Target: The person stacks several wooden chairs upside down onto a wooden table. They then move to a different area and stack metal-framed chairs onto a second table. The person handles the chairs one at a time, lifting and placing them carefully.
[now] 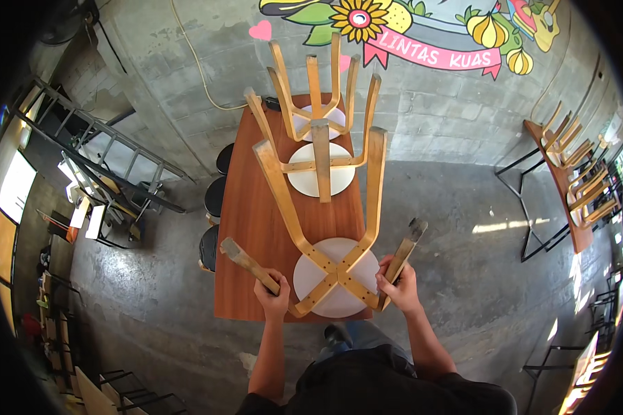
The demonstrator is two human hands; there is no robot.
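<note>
An upturned wooden stool (337,272) rests seat-down at the near end of a reddish-brown wooden table (249,207). Its round seat is pale, and its bent-wood legs cross in an X and point upward. My left hand (273,293) grips the near left leg, and my right hand (398,285) grips the near right one. Beyond it stands a second upturned stool (298,181) with a white seat. At the table's far end a third upturned stool (311,83) touches or nearly touches the grey block wall.
Several black-topped stools (216,196) line the table's left side. A metal ladder (119,150) leans at the left near stacked furniture. On the right, another table (555,171) carries several upturned stools (592,197). Concrete floor (436,207) lies between the tables. A painted mural (394,31) decorates the wall.
</note>
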